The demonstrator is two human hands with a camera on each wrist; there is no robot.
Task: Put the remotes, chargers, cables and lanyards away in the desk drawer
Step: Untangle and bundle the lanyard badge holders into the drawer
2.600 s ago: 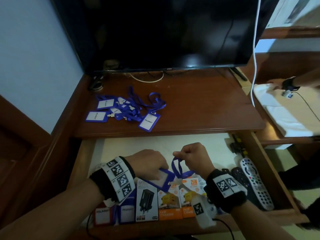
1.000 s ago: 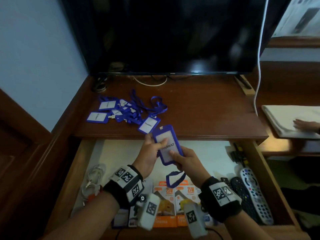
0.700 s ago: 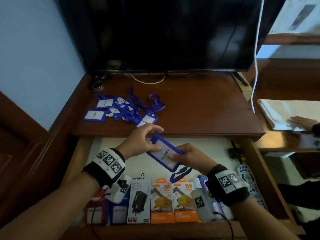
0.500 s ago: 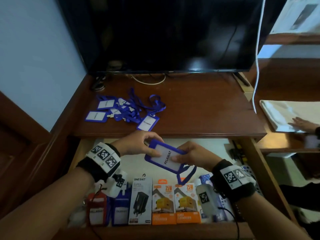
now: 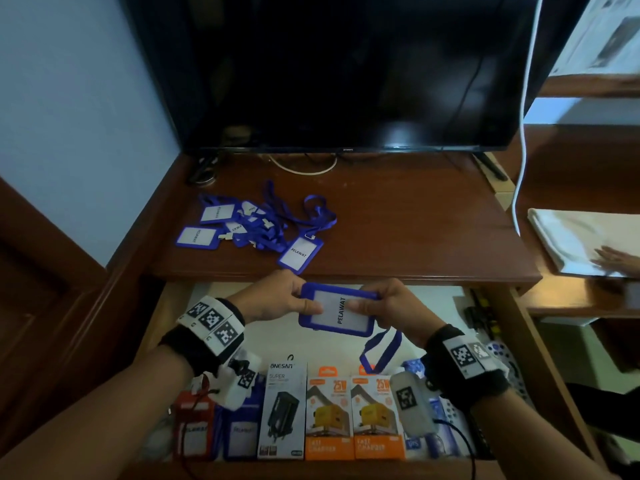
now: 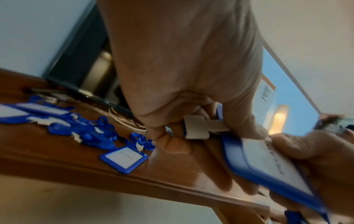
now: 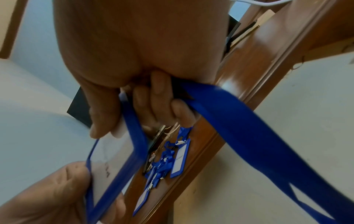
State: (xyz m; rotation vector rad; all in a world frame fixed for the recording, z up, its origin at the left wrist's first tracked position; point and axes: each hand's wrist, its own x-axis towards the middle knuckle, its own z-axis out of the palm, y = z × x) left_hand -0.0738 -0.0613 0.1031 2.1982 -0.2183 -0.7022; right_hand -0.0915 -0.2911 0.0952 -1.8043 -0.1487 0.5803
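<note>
Both hands hold one blue badge holder (image 5: 337,311) (image 6: 268,165) (image 7: 114,153) marked PELAWAT, level above the open drawer (image 5: 526,344). My left hand (image 5: 277,299) (image 6: 182,91) pinches its left end, beside the white clip (image 6: 201,126). My right hand (image 5: 388,306) (image 7: 138,72) pinches the right end, and its blue strap (image 5: 381,351) (image 7: 249,136) hangs below. A pile of blue lanyards (image 5: 256,225) (image 6: 76,128) lies on the desk top (image 5: 415,230). Charger boxes (image 5: 332,415) and two badge holders (image 5: 214,431) stand along the drawer's front. Remotes (image 5: 502,365) lie at its right.
A dark TV (image 5: 346,71) stands at the back of the desk, with a white cable (image 5: 523,133) hanging at its right. Another person's hand (image 5: 616,259) rests on white cloth (image 5: 575,237) on a lower shelf at the right.
The badge holder has turned from upright to lying level between my hands and has come down toward the drawer. The strap now hangs under my right hand.
</note>
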